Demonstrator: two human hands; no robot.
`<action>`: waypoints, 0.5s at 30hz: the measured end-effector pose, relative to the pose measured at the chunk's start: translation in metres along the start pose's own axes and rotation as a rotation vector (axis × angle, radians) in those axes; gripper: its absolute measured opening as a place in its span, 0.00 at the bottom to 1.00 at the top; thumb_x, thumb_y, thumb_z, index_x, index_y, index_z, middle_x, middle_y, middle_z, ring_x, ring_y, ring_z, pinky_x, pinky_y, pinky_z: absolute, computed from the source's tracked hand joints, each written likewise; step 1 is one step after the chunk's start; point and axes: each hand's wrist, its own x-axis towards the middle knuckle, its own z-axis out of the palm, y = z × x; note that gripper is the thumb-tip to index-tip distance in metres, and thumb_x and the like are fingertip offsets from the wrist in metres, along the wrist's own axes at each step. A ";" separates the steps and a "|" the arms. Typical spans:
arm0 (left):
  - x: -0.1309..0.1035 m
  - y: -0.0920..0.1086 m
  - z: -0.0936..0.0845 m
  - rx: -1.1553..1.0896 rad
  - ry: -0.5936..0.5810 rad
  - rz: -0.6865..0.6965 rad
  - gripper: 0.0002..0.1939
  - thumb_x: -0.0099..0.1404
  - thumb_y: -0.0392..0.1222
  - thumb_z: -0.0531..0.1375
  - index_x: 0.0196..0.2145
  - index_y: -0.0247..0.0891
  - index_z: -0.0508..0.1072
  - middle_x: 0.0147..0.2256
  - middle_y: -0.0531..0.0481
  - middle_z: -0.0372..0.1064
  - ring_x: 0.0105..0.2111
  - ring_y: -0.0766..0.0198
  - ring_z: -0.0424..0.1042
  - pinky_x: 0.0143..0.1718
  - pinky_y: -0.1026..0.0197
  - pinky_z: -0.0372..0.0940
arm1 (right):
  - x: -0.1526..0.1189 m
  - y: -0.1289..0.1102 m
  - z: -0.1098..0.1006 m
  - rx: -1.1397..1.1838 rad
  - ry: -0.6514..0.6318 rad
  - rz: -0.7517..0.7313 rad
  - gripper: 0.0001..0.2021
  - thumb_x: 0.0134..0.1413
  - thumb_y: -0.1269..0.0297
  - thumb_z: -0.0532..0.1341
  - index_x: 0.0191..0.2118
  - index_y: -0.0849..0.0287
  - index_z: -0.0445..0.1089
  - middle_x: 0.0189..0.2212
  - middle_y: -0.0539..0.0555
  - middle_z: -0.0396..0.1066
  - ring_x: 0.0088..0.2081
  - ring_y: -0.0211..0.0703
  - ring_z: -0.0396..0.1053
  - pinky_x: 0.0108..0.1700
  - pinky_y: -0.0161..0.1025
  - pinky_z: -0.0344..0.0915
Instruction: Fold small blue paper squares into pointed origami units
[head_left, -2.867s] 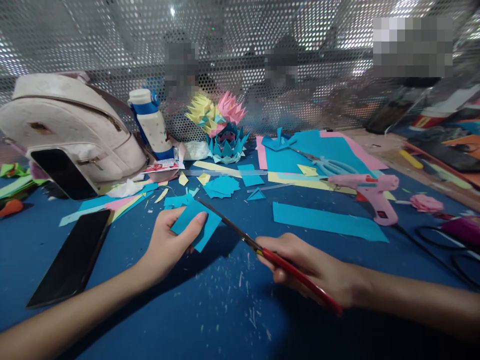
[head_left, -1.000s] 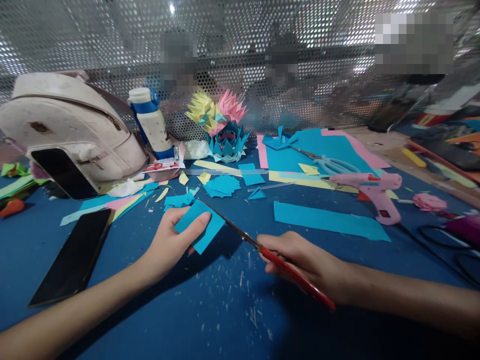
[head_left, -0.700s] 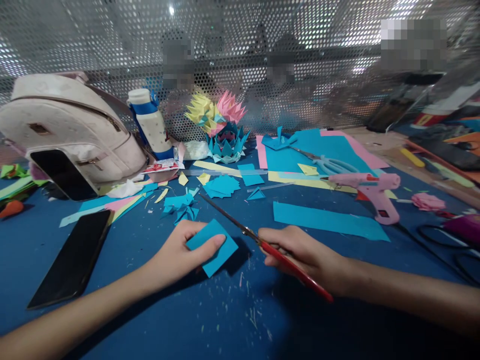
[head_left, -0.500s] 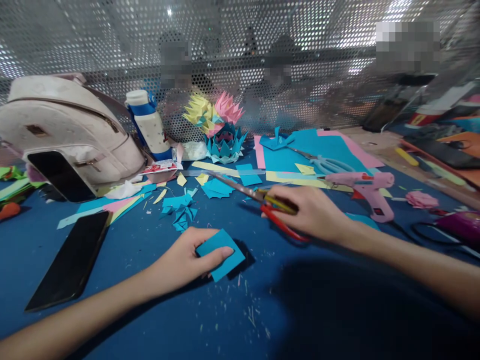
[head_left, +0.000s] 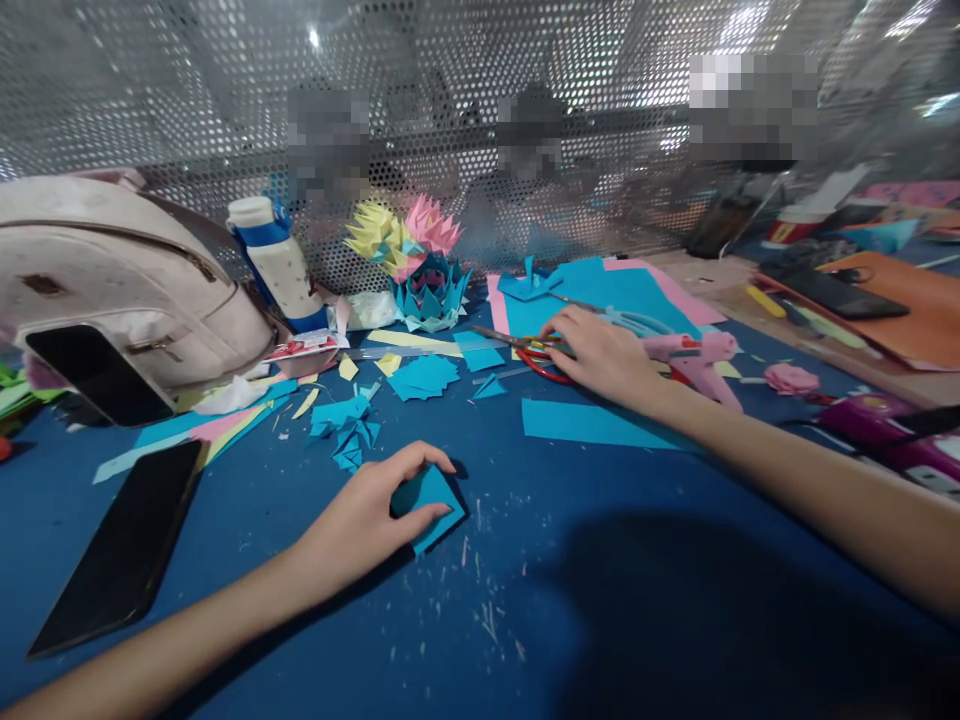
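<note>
A small square of blue paper is in my left hand, between the thumb and the curved fingers, low over the table. Farther back, my right hand has its fingers at the handles of the scissors, which have red and yellow grips and blades pointing left. The scissors lie among paper pieces. A long blue paper strip rests just in front of my right hand. Folded blue paper pieces and a blue cut stack lie beyond my left hand.
Two phones, a pale backpack and a bottle stand or lie left. Folded paper flowers stand at the back. A pink glue gun, pale blue scissors and blue sheets are right.
My right hand has carried the scissors back and lowered them among the papers. The left hand's index finger has come forward around the blue square. The view has shifted slightly right.
</note>
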 end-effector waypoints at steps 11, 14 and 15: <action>0.000 0.003 0.018 -0.194 0.032 -0.018 0.16 0.68 0.44 0.57 0.52 0.42 0.63 0.34 0.55 0.69 0.26 0.68 0.69 0.27 0.66 0.66 | -0.052 -0.118 -0.003 0.563 -0.479 -0.249 0.08 0.65 0.60 0.59 0.38 0.59 0.68 0.35 0.52 0.69 0.38 0.41 0.65 0.37 0.36 0.59; -0.001 0.004 0.018 -0.212 0.043 -0.013 0.14 0.69 0.44 0.55 0.51 0.41 0.63 0.34 0.55 0.70 0.26 0.68 0.72 0.30 0.65 0.69 | -0.054 -0.119 0.000 0.586 -0.501 -0.247 0.08 0.66 0.63 0.57 0.35 0.60 0.65 0.32 0.51 0.66 0.34 0.39 0.62 0.35 0.34 0.56; -0.001 0.003 0.017 -0.197 0.063 -0.012 0.13 0.69 0.43 0.55 0.50 0.41 0.64 0.33 0.55 0.70 0.27 0.68 0.72 0.30 0.65 0.68 | -0.053 -0.116 0.000 0.593 -0.505 -0.246 0.08 0.66 0.63 0.57 0.35 0.60 0.65 0.31 0.51 0.64 0.34 0.39 0.61 0.34 0.34 0.55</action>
